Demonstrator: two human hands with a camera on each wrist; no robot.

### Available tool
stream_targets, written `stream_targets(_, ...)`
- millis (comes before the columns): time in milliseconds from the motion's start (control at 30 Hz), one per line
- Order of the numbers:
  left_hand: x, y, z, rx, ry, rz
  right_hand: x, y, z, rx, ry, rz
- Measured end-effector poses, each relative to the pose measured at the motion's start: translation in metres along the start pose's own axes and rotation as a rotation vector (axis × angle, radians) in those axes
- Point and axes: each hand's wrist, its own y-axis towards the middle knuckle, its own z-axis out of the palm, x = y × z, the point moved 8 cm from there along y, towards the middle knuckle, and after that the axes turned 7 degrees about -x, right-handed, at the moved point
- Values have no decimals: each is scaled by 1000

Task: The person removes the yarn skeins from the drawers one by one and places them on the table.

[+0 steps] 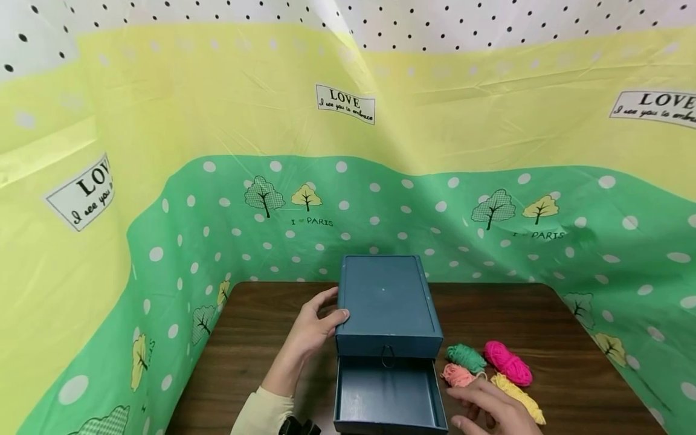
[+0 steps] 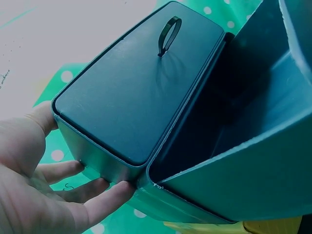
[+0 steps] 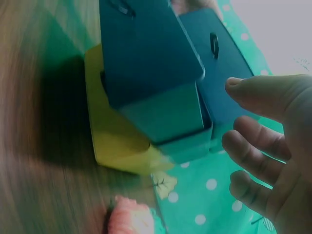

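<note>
A dark blue drawer box (image 1: pixel 383 296) stands on the table with a closed upper drawer and its lower drawer (image 1: pixel 388 393) pulled out; the visible inside of that drawer holds nothing. At the box's left side, my left hand (image 1: pixel 315 323) holds it, with the thumb at the top edge and fingertips against the side wall. My right hand (image 1: pixel 492 408) hovers just right of the open drawer, fingers loosely bent, nothing between them. Close beyond it lie yarn skeins: green (image 1: pixel 466 358), pink (image 1: pixel 507 362), coral (image 1: pixel 458 375) and yellow (image 1: pixel 519 397), the last partly behind the hand.
A yellow section (image 3: pixel 119 134) sits beneath the blue drawers in the right wrist view. Small loop pulls, such as this dark loop (image 2: pixel 169 36), stick out from the drawer fronts. A patterned curtain (image 1: pixel 375 211) surrounds the brown wooden table (image 1: pixel 261 332).
</note>
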Motion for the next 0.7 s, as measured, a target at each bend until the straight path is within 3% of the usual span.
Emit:
stream_targets(167, 0, 0, -1, -5, 9, -1, 9, -2, 8, 18, 58, -6)
stream_targets(333, 1, 0, -1, -8, 23, -1, 22, -4, 16, 34, 222, -170)
stream_targets(500, 0, 0, -1, -7, 25, 5, 31, -5, 26, 108, 389, -289)
stream_targets(700, 0, 0, -1, -1, 25, 7, 36, -6, 31, 130, 340, -295)
